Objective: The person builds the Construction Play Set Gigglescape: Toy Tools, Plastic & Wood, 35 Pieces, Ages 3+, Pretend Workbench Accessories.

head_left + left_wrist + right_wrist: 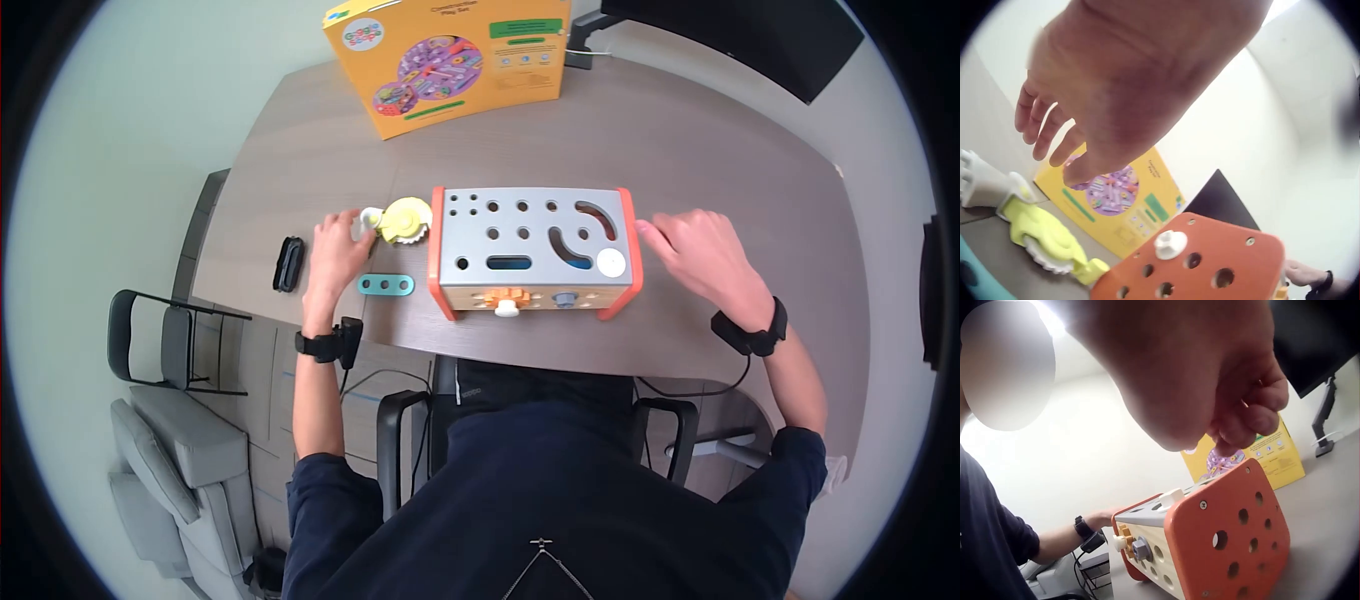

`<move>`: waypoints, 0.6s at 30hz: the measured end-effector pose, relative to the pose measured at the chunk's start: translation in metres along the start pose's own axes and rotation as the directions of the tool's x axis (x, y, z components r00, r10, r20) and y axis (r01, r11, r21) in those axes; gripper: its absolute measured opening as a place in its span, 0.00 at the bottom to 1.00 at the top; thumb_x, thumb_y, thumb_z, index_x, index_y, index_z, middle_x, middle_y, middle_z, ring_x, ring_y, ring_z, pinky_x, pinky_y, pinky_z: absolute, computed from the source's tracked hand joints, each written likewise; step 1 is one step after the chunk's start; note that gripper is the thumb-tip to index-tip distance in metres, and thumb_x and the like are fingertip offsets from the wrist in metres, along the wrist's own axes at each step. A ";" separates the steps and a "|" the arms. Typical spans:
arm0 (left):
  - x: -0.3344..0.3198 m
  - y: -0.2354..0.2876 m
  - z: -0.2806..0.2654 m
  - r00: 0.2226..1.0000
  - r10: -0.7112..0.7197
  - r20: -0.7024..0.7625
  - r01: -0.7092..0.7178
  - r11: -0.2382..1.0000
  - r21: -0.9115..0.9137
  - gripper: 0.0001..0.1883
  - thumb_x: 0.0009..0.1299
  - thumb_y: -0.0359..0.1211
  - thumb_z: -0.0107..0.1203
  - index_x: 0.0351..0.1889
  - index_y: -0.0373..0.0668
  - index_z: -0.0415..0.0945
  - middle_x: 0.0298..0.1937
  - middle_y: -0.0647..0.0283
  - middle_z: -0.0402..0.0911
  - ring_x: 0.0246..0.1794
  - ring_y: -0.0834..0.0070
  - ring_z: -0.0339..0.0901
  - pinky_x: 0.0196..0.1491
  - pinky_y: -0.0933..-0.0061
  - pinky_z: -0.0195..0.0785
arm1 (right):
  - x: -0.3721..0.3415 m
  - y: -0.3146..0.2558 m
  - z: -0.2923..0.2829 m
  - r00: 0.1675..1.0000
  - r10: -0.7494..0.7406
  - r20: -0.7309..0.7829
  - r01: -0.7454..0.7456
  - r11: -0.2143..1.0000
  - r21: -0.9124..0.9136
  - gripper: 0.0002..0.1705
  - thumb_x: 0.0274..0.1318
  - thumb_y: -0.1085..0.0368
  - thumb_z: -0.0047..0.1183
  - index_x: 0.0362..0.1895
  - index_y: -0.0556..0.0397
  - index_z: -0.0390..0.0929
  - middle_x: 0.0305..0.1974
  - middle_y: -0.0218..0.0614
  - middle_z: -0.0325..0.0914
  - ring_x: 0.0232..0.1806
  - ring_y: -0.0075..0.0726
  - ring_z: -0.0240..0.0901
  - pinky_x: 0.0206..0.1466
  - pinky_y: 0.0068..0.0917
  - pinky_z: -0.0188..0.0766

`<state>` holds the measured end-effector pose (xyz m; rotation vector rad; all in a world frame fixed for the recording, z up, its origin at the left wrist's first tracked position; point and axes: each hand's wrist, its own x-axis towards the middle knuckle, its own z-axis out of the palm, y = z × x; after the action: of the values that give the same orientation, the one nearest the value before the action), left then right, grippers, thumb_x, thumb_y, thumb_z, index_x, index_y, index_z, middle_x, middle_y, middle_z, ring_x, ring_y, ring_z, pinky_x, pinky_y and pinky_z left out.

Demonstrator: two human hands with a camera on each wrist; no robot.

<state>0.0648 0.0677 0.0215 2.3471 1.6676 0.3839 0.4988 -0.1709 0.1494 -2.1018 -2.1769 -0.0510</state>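
A toy workbench box [540,235] with a grey top, orange-red ends and a light front stands on the table. Its front carries an orange gear with a white knob [507,309] and a grey-blue bolt [565,300]. Left of it, my left hand [338,250] hangs with loosely bent fingers beside a white piece [984,182] and a yellow-green toy saw [405,219]; the left wrist view shows nothing held. Beside the box's right end is my right hand [700,255], fingers loosely curled and nothing visible in them; the head view cannot tell whether it touches the panel.
A teal strip with holes [386,285] lies left of the box, and a black case [289,264] lies farther left. Behind stand a yellow cardboard box [455,65] and, at the back right, a dark monitor [745,35]. A white round piece [611,263] sits on the grey top.
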 end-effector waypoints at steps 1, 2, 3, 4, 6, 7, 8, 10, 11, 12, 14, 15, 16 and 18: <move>-0.004 -0.002 0.004 0.998 -0.048 0.030 0.047 0.998 0.034 0.26 0.72 0.40 0.67 0.67 0.40 0.80 0.65 0.45 0.81 0.66 0.46 0.76 0.70 0.50 0.71 | 0.003 -0.001 -0.001 1.000 0.003 0.005 -0.003 1.000 0.004 0.33 0.80 0.47 0.50 0.23 0.57 0.80 0.16 0.51 0.74 0.21 0.62 0.74 0.28 0.51 0.73; -0.004 -0.007 0.011 0.998 -0.035 0.052 0.033 0.999 0.037 0.28 0.71 0.41 0.67 0.66 0.40 0.79 0.66 0.43 0.80 0.68 0.46 0.75 0.69 0.49 0.72 | 0.006 -0.003 -0.004 1.000 0.007 0.012 -0.007 1.000 0.006 0.33 0.79 0.48 0.51 0.23 0.57 0.80 0.16 0.51 0.73 0.21 0.62 0.74 0.28 0.51 0.73; -0.004 -0.011 0.017 0.998 -0.050 0.033 0.049 0.998 0.043 0.28 0.71 0.41 0.67 0.67 0.40 0.79 0.65 0.44 0.80 0.68 0.46 0.75 0.69 0.49 0.72 | 0.010 -0.005 -0.005 1.000 0.011 0.019 -0.011 1.000 0.007 0.32 0.79 0.48 0.51 0.23 0.58 0.80 0.16 0.51 0.73 0.21 0.62 0.74 0.28 0.51 0.73; -0.004 -0.008 0.020 0.998 -0.064 0.013 0.063 0.997 0.048 0.28 0.72 0.41 0.66 0.67 0.40 0.79 0.65 0.44 0.80 0.68 0.46 0.75 0.69 0.48 0.73 | 0.014 -0.008 -0.007 1.000 0.001 0.006 -0.001 1.000 0.006 0.32 0.79 0.48 0.51 0.23 0.58 0.80 0.16 0.51 0.73 0.21 0.62 0.74 0.29 0.50 0.73; 0.000 -0.011 0.026 0.996 -0.089 -0.003 0.089 0.994 0.069 0.28 0.73 0.42 0.65 0.69 0.41 0.77 0.65 0.45 0.80 0.68 0.47 0.74 0.68 0.48 0.74 | 0.024 -0.011 -0.012 1.000 -0.011 -0.021 0.011 1.000 -0.001 0.32 0.79 0.49 0.52 0.23 0.58 0.80 0.17 0.52 0.74 0.22 0.63 0.74 0.29 0.50 0.73; 0.004 -0.018 0.033 0.997 -0.076 -0.008 0.077 0.995 0.071 0.27 0.73 0.41 0.65 0.67 0.40 0.78 0.63 0.45 0.81 0.67 0.47 0.75 0.67 0.48 0.74 | 0.029 -0.012 -0.015 1.000 -0.018 -0.021 0.018 1.000 -0.004 0.32 0.79 0.49 0.52 0.23 0.59 0.81 0.17 0.52 0.74 0.22 0.63 0.74 0.29 0.50 0.73; 0.008 -0.025 0.039 0.998 -0.063 -0.012 0.063 0.995 0.072 0.26 0.74 0.41 0.65 0.66 0.40 0.79 0.61 0.44 0.82 0.66 0.46 0.77 0.67 0.47 0.75 | 0.035 -0.013 -0.017 1.000 -0.023 -0.020 0.023 1.000 -0.008 0.32 0.79 0.49 0.52 0.23 0.59 0.81 0.17 0.52 0.74 0.22 0.64 0.74 0.29 0.49 0.73; 0.020 -0.032 0.039 0.995 -0.078 0.055 0.076 0.996 0.041 0.23 0.75 0.42 0.64 0.63 0.38 0.81 0.56 0.46 0.85 0.61 0.49 0.80 0.65 0.49 0.75 | 0.045 -0.015 -0.020 0.998 -0.045 -0.035 0.045 0.999 -0.010 0.31 0.79 0.50 0.52 0.24 0.59 0.82 0.18 0.52 0.75 0.23 0.64 0.74 0.29 0.49 0.73; 0.028 -0.033 0.035 0.986 -0.106 0.127 0.105 0.994 0.011 0.22 0.76 0.42 0.63 0.61 0.37 0.82 0.52 0.49 0.86 0.58 0.52 0.82 0.64 0.51 0.75 | 0.050 -0.014 -0.020 0.997 -0.063 -0.051 0.063 0.998 -0.009 0.31 0.79 0.50 0.52 0.24 0.60 0.83 0.18 0.52 0.75 0.23 0.64 0.74 0.29 0.49 0.73; 0.031 -0.033 0.032 0.971 -0.131 0.202 0.137 0.990 -0.016 0.22 0.77 0.43 0.62 0.60 0.36 0.83 0.48 0.51 0.87 0.55 0.55 0.83 0.63 0.53 0.76 | 0.056 -0.014 -0.020 0.995 -0.082 -0.065 0.082 0.997 -0.007 0.31 0.79 0.51 0.52 0.24 0.60 0.83 0.18 0.52 0.76 0.23 0.64 0.75 0.29 0.49 0.73; 0.030 -0.026 0.021 0.962 -0.097 0.257 0.186 0.917 -0.352 0.22 0.80 0.44 0.60 0.58 0.34 0.84 0.43 0.59 0.85 0.48 0.64 0.81 0.58 0.59 0.75 | 0.068 -0.015 -0.022 0.994 -0.095 -0.052 0.094 0.995 -0.027 0.30 0.79 0.51 0.51 0.25 0.61 0.84 0.19 0.53 0.76 0.24 0.65 0.75 0.29 0.49 0.74; 0.030 -0.022 0.014 0.958 -0.071 0.278 0.209 0.838 -0.504 0.22 0.81 0.45 0.59 0.56 0.33 0.84 0.40 0.63 0.85 0.44 0.69 0.80 0.56 0.62 0.74 | 0.075 -0.017 -0.024 0.994 -0.101 -0.048 0.100 0.994 -0.036 0.30 0.79 0.51 0.51 0.26 0.61 0.84 0.19 0.53 0.77 0.24 0.65 0.75 0.30 0.49 0.74; 0.028 -0.010 0.003 0.950 -0.041 0.308 0.227 0.767 -0.599 0.22 0.84 0.45 0.57 0.59 0.33 0.84 0.40 0.70 0.80 0.43 0.80 0.73 0.50 0.70 0.70 | 0.082 -0.019 -0.024 0.993 -0.104 -0.059 0.104 0.995 -0.011 0.30 0.79 0.51 0.51 0.26 0.61 0.84 0.20 0.53 0.77 0.24 0.65 0.75 0.31 0.49 0.74; 0.023 0.021 -0.009 0.982 0.029 0.188 0.140 0.557 -0.818 0.20 0.84 0.43 0.57 0.58 0.35 0.84 0.40 0.71 0.79 0.42 0.82 0.73 0.49 0.72 0.69 | 0.096 -0.027 -0.021 0.991 -0.110 -0.075 0.113 0.993 0.040 0.30 0.79 0.51 0.50 0.26 0.61 0.84 0.20 0.54 0.77 0.25 0.65 0.76 0.32 0.50 0.74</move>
<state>0.0877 0.0825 0.0389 1.5301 1.0798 0.7303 0.4700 -0.0790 0.1814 -1.9227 -2.2299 -0.0865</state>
